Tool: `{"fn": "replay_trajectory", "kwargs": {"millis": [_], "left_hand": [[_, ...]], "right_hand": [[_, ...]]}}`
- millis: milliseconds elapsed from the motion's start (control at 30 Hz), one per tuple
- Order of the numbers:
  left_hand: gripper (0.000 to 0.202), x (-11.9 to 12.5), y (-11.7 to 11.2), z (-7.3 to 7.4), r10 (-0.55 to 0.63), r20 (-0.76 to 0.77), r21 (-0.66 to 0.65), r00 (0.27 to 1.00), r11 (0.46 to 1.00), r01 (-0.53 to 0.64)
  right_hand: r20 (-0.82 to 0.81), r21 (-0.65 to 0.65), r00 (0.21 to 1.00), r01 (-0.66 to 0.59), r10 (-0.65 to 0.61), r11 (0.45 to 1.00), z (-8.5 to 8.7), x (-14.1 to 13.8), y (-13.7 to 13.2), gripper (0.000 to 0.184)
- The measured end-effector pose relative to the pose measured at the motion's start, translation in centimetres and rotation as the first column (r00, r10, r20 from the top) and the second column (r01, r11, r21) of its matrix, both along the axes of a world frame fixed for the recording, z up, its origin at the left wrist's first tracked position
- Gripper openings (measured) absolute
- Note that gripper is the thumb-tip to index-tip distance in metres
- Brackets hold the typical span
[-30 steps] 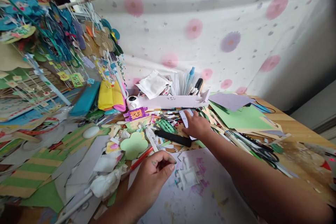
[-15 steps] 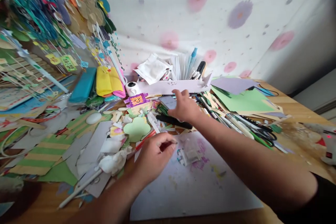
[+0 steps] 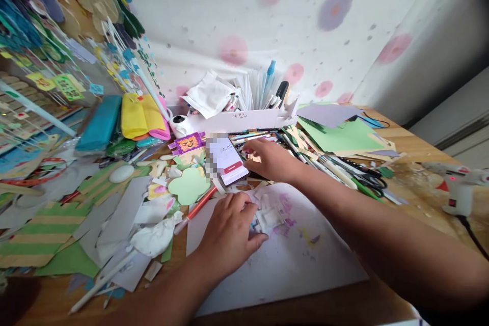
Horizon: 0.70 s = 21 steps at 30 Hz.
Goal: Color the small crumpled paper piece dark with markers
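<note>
One phone (image 3: 229, 155) mid-frame, long axis roughly up-down, top leaning left. It's just left of my right hand (image 3: 273, 159), the nearer one, curled, thumb apart; left hand (image 3: 230, 225) half-spread too.

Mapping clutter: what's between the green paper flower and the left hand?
In the head view, a red pen lies slantwise between the green flower and the left hand, then a strip of the white sheet.

Green flower cutout (image 3: 189, 185), red pen (image 3: 201, 202), white sheet (image 3: 290, 271) (blotchy with purple and yellow)
</note>
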State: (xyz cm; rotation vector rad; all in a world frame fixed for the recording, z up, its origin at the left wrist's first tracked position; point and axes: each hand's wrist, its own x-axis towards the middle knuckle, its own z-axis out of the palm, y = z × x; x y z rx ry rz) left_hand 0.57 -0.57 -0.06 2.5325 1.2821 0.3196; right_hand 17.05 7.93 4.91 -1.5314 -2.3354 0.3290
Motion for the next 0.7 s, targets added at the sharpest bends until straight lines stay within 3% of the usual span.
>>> {"fn": "replay_trajectory", "kwargs": {"millis": [67,200,367,500,600,700], "left_hand": [[0.037,0.2,0.1,-0.3,0.001,0.008,0.016,1.000,1.000,-0.002],[0.031,0.5,0.3,-0.7,-0.004,0.045,0.030,0.999,1.000,0.003],[0.030,0.6,0.2,-0.7,-0.045,0.069,0.072,0.997,0.997,0.040],[0.027,0.5,0.0,-0.6,-0.043,0.099,0.084,0.994,0.996,0.035],[0.030,0.3,0.0,-0.4,0.004,0.293,-0.021,0.956,1.000,0.003],[0.026,0.1,0.2,0.1,0.076,0.429,-0.162,0.900,0.987,-0.006]], "right_hand": [[0.008,-0.055,0.999,-0.043,0.043,0.998,-0.1,2.6,-2.0,0.015],[-0.021,-0.182,0.995,-0.103,0.101,0.978,-1.4,5.6,-5.9,0.020],[-0.107,-0.216,0.987,-0.138,0.117,0.967,-2.8,5.6,-7.8,0.026],[-0.192,-0.234,0.975,-0.160,0.116,0.959,-3.1,5.1,-7.9,0.011],[-0.377,-0.251,0.920,-0.209,0.104,0.945,-3.1,5.3,-8.0,0.012],[-0.580,-0.216,0.810,-0.260,0.091,0.941,-3.2,5.6,-8.1,0.007]]}}
